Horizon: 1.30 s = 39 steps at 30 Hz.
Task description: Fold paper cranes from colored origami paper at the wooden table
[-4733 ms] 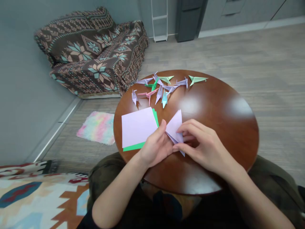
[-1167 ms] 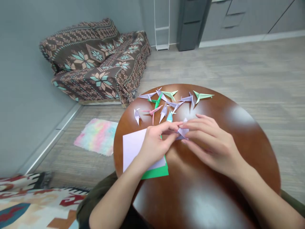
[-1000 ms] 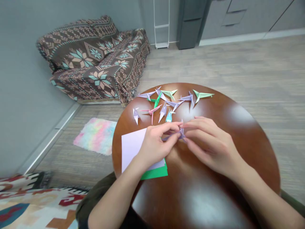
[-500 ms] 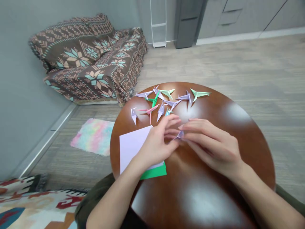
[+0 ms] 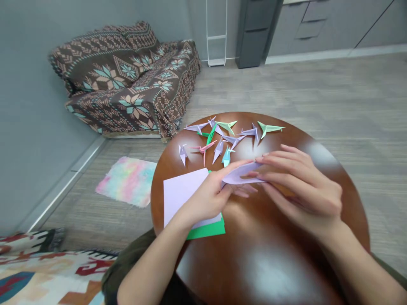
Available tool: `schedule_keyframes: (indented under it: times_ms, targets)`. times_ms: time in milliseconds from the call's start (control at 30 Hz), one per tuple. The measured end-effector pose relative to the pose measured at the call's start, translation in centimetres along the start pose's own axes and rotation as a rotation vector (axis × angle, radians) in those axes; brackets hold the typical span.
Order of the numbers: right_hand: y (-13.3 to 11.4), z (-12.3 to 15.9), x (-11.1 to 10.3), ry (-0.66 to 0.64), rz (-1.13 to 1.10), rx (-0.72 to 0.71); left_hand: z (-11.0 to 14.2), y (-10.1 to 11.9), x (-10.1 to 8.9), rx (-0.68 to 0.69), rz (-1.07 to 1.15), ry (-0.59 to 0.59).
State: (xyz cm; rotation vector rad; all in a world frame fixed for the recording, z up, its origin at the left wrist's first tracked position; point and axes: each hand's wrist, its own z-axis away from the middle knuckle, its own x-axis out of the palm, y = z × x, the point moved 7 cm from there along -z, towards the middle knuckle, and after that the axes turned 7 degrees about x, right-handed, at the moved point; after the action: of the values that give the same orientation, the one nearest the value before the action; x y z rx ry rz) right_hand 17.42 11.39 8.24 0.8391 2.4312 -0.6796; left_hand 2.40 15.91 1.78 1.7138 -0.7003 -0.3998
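Between my two hands, above the round brown table [image 5: 273, 245], is a folded sheet of lilac origami paper [image 5: 238, 174], its layers spread apart at the right. My left hand [image 5: 213, 190] grips its left end between thumb and fingers. Its right edges are pinched by the fingers of my right hand [image 5: 299, 186]. Under my left wrist lies a stack of lilac paper [image 5: 179, 195] with green sheets [image 5: 210, 229] showing from below. Beyond my hands stand several folded paper cranes, among them a blue one [image 5: 227, 157], a pink one [image 5: 203, 149] and a dark green one [image 5: 211, 134].
A pale green crane [image 5: 269, 128] sits near the table's far edge. Past the table are a sofa under a patterned cover [image 5: 133, 84], a pastel rug [image 5: 127, 180], a white rack [image 5: 216, 38] and a dark grey cabinet [image 5: 252, 40]. Patterned fabric [image 5: 57, 275] is at lower left.
The lilac paper, earlier a small bit between my fingertips, now shows as a larger folded piece opened out. My right hand has moved right, away from my left. The view has shifted slightly.
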Motion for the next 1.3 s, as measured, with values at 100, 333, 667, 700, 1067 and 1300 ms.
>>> schedule_keyframes:
  times_ms: [100,333,667,700,1067,1300]
  targets:
    - [-0.2,0.0,0.1,-0.016,0.008,-0.011,0.0,-0.2,0.0,-0.036,0.051,0.018]
    - [-0.1,-0.1,0.1,-0.015,0.029,0.017,0.0,-0.3,0.1,-0.065,0.047,-0.002]
    - [-0.1,-0.3,0.2,-0.038,-0.113,0.067,0.2,-0.6,-0.2,-0.072,0.038,-0.005]
    - [0.0,-0.3,0.3,-0.05,-0.163,0.095,0.2,-0.3,-0.3,-0.047,-0.017,-0.008]
    - [0.7,-0.2,0.6,-0.113,-0.443,0.409,0.0,3.3,-1.2,0.334,-0.454,0.106]
    - [2.0,1.0,0.7,-0.033,-0.432,0.588,0.0,3.2,-1.7,0.197,-0.447,0.175]
